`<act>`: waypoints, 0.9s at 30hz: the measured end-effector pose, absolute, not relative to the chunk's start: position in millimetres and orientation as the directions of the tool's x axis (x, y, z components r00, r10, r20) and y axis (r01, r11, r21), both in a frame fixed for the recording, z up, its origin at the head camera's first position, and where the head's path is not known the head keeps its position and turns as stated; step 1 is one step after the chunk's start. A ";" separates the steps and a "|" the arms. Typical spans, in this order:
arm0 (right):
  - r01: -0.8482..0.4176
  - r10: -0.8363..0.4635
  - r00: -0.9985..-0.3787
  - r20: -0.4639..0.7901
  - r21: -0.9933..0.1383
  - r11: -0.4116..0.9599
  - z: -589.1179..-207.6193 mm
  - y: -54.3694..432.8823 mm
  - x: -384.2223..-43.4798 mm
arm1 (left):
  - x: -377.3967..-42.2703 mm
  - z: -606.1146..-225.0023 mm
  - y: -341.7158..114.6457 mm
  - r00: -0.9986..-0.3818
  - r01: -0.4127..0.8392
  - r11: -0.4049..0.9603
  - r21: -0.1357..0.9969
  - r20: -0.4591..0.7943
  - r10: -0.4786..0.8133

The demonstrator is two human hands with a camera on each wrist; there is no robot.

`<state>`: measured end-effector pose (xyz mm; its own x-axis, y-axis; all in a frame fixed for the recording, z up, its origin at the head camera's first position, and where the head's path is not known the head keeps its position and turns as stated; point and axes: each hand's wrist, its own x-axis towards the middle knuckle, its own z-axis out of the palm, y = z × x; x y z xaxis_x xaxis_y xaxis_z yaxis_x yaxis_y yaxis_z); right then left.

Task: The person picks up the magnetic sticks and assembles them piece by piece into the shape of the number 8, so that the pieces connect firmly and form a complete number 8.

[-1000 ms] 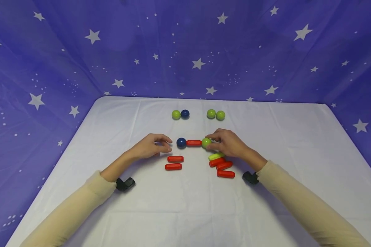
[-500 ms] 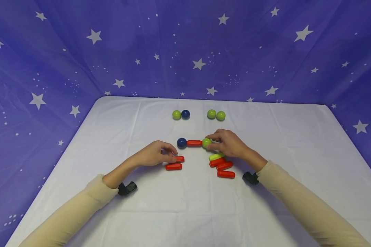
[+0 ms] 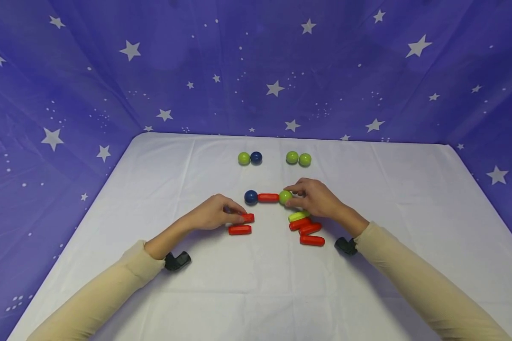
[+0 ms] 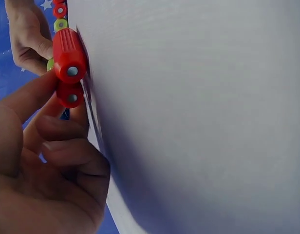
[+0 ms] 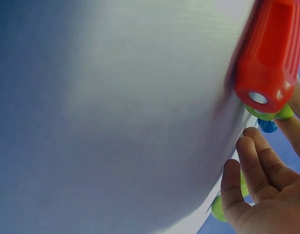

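My left hand (image 3: 215,212) pinches the left end of a short red rod (image 3: 249,218) between thumb and fingertips. Just nearer me a second red rod (image 3: 240,230) lies parallel to it; in the left wrist view metal discs show in the rods' ends. Farther back, a red rod (image 3: 268,197) joins a dark blue ball (image 3: 251,197) on its left to a green ball (image 3: 285,197) on its right. Thumb and fingers of my right hand (image 3: 315,196) hold that green ball, while its other fingers (image 5: 252,168) spread out in the right wrist view.
Below my right hand lie a yellow-green rod (image 3: 298,216) and several red rods, one of them a red rod (image 3: 312,240) nearest me. At the back sit a green ball (image 3: 243,158) beside a blue ball (image 3: 256,157), and two green balls (image 3: 298,158). A starry purple cloth (image 3: 256,71) hangs behind.
My left hand has moved from beside the blue ball down and right to the upper red rod, pinched it and shifted it slightly. The right hand stays on the green ball.
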<state>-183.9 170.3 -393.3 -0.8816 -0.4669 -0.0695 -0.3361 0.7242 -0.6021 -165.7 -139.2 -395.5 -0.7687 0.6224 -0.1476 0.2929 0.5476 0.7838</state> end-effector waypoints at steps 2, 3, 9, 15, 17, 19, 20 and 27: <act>-0.336 -0.467 -0.882 -0.069 -0.603 0.723 -393.5 170.0 -184.0 | -166.5 -394.5 -140.9 -0.780 0.286 0.548 0.786 -0.142 0.610; -0.337 -0.468 -0.881 -0.069 -0.604 0.722 -393.6 170.1 -184.0 | -167.1 -393.9 -141.8 -0.788 0.279 0.549 0.788 -0.139 0.600; -0.340 -0.472 -0.879 -0.062 -0.611 0.715 -392.4 170.8 -184.1 | -172.1 -389.5 -148.4 -0.833 0.233 0.554 0.799 -0.130 0.538; -0.343 -0.474 -0.878 -0.059 -0.614 0.711 -393.0 171.9 -184.9 | -174.3 -389.0 -151.9 -0.858 0.162 0.559 0.813 -0.163 0.487; -0.344 -0.475 -0.878 -0.058 -0.613 0.711 -393.4 172.0 -185.1 | -174.7 -390.2 -152.2 -0.860 0.152 0.560 0.815 -0.170 0.481; -0.344 -0.475 -0.878 -0.058 -0.613 0.711 -393.6 171.7 -185.2 | -174.9 -391.3 -151.9 -0.863 0.152 0.566 0.810 -0.171 0.476; -0.345 -0.475 -0.878 -0.058 -0.612 0.711 -393.6 171.4 -185.1 | -174.7 -391.9 -151.7 -0.863 0.156 0.569 0.808 -0.168 0.475; -0.350 -0.478 -0.876 -0.057 -0.605 0.715 -394.9 171.8 -185.4 | -172.7 -393.3 -147.1 -0.866 0.138 0.570 0.810 -0.181 0.466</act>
<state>-185.4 171.8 -394.9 -0.8765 -0.4780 -0.0574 -0.3502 0.7148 -0.6053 -172.7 -147.1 -393.3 -0.8659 0.4664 -0.1810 0.1379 0.5703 0.8098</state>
